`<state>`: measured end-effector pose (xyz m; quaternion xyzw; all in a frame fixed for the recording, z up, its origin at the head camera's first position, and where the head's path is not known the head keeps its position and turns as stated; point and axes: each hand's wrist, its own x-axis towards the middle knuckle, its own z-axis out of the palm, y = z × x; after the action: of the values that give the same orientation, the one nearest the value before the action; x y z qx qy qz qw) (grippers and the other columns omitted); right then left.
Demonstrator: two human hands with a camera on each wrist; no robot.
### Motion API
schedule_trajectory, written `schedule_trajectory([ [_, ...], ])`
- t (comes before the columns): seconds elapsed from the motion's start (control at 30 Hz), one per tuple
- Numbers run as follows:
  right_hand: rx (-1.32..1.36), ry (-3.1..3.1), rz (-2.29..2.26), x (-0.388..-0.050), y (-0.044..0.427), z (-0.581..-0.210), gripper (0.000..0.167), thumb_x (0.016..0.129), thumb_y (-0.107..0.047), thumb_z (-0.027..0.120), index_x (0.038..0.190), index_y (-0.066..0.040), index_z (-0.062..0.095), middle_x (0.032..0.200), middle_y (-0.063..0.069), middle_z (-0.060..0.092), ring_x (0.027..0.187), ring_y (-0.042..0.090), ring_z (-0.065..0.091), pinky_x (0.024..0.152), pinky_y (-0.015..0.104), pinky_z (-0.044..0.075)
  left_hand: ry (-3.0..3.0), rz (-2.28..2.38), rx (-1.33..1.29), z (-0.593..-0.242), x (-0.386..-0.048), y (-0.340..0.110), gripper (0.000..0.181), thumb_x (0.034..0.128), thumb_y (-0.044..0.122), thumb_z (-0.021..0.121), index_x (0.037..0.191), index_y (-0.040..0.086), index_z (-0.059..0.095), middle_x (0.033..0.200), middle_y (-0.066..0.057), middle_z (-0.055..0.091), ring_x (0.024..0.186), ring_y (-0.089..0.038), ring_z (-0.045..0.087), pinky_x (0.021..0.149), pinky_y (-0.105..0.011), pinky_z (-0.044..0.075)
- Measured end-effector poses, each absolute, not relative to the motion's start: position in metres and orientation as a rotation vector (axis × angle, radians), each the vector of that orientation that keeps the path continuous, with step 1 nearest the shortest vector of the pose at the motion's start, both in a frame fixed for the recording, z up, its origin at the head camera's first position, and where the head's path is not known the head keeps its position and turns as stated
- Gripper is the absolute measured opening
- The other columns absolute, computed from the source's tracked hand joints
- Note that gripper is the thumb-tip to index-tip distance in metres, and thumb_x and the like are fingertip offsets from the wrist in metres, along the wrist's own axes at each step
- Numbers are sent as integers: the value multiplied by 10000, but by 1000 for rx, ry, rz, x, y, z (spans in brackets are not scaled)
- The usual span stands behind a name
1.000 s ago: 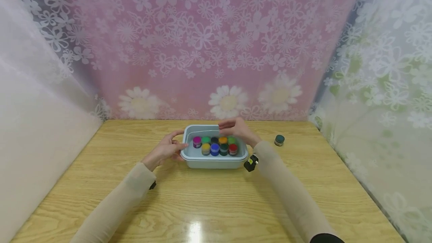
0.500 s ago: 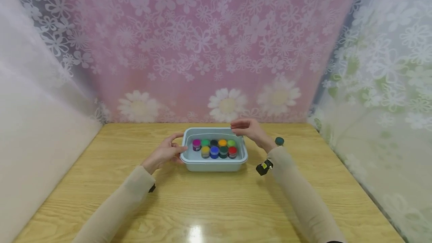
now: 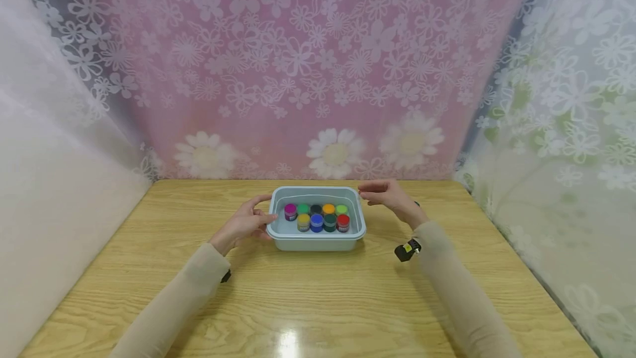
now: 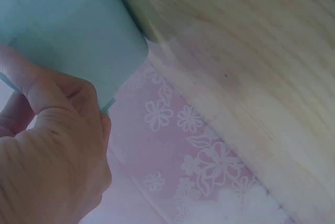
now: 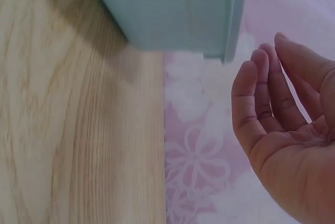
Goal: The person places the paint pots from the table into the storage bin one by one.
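A pale blue plastic basin stands at the middle of the table with several small paint jars inside. Among them are a purple jar, a yellow jar, a blue jar and a red jar. My left hand grips the basin's left end, thumb over the rim and fingers against the outside. Just off the right rim, my right hand hovers with nothing in it. Its fingers are loosely bent in the right wrist view, apart from the basin wall.
One dark green jar lies outside the basin to the right, mostly hidden behind my right wrist. The wooden table ends at a pink flowered curtain behind. Pale curtains hang on both sides.
My right hand has moved right, from above the basin to outside its right rim, and now mostly covers the jar on the table. The left hand keeps its hold.
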<state>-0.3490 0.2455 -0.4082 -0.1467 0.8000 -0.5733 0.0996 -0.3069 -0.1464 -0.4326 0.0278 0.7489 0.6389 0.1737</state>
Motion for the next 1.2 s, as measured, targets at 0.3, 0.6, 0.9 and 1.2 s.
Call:
schedule_trajectory([
  [0.3, -406, 2394, -1691, -349, 279, -419, 475, 917, -209, 708, 1314, 22, 586, 1223, 65, 681, 1086, 159, 654, 1015, 541, 501, 2127, 1808, 84, -433, -308, -145, 651, 956, 100, 638, 1517, 217, 330, 894, -118, 568, 669, -198, 630, 755, -525, 612],
  [0.6, -376, 2478, -1643, -351, 317, -426, 522, 925, -238, 698, 1361, 9, 549, 1340, 159, 607, 1029, 16, 646, 1014, 509, 506, 2127, 1801, 61, -434, -309, -145, 673, 945, 113, 657, 1519, 232, 326, 940, -150, 562, 656, -199, 633, 756, -513, 614],
  [0.9, -263, 2546, -1594, -350, 345, -437, 575, 936, -258, 683, 1423, -21, 488, 1460, 259, 455, 1136, 106, 615, 1117, 534, 405, 2146, 1796, 61, -433, -307, -146, 663, 947, 108, 652, 1515, 226, 333, 864, -93, 542, 642, -191, 626, 746, -516, 615],
  [1.2, -289, 2674, -1390, -350, 361, -440, 501, 946, -119, 652, 1416, -31, 503, 1469, 228, 458, 1361, 420, 354, 1108, 601, 364, 2157, 1795, 64, -429, -304, -145, 662, 943, 112, 658, 1513, 220, 339, 857, -89, 543, 639, -194, 628, 725, -502, 620],
])
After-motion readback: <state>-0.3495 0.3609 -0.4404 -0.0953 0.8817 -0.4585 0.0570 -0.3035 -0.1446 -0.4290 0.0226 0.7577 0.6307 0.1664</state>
